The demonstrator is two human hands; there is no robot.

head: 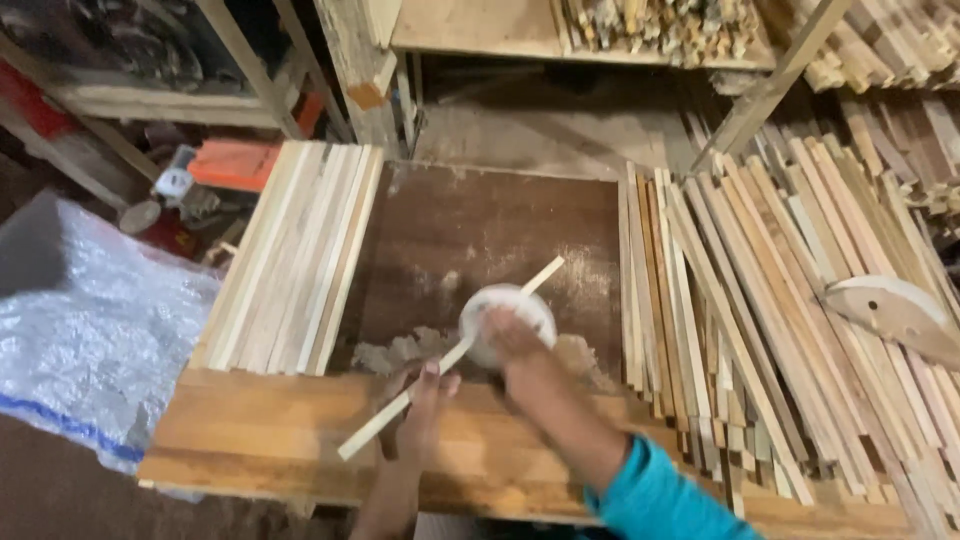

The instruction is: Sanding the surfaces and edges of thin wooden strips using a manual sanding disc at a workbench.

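Left hand (425, 385) pinches a thin wooden strip (450, 357) lying diagonally across the dark board (480, 225), right hand (512, 335) closed over a white pad (505, 320) on it (strip looks light, whippy, snappable; best held near mid-length).

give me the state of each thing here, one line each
thin pale wooden strip: held slanted across the brown board, left hand gripping it
round white pad: pressed on the strip under the right hand
brown work board: dusty, shavings near the hands
neat stack of pale wooden strips: lying flat, left of the board
loose pile of wooden strips: fanned out, right of the board
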